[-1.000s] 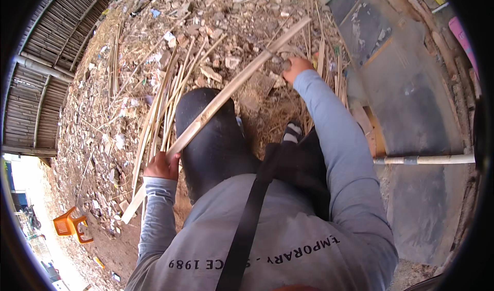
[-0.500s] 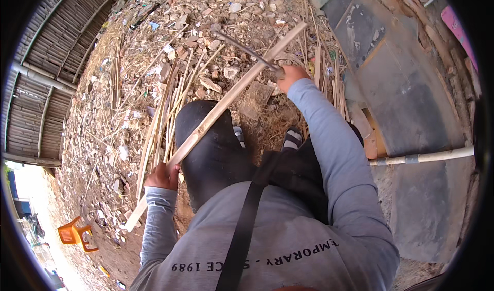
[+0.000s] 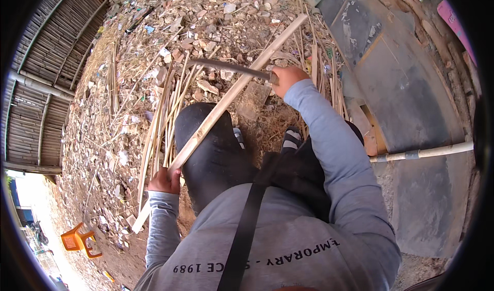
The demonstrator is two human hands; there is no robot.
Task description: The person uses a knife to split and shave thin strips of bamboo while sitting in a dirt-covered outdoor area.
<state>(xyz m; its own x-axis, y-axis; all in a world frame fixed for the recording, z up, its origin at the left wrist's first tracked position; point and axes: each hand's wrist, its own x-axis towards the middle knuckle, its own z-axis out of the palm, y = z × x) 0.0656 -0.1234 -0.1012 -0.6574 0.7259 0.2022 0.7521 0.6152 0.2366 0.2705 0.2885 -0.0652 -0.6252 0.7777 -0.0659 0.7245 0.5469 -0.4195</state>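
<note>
A long, pale bamboo strip (image 3: 221,107) slants across my left thigh, its far end up and to the right. Near its lower end my left hand (image 3: 164,181) is closed around it. My right hand (image 3: 289,81) grips the handle of a long, dark, slightly curved blade that looks like a machete (image 3: 226,66). The blade points left and crosses the strip at its far part; whether it touches the strip I cannot tell. The fingers of my right hand are partly hidden around the handle.
Several thin split strips (image 3: 172,118) lie on the rubble to the left of my knee, others (image 3: 324,75) to the right. Dark flat panels (image 3: 411,95) cover the right side. An orange plastic chair (image 3: 78,240) stands at lower left, below a bamboo wall (image 3: 41,39).
The blade has swung from pointing up and left to nearly level, reaching farther left. My right hand has shifted slightly down and left. My left hand stays on the strip.
</note>
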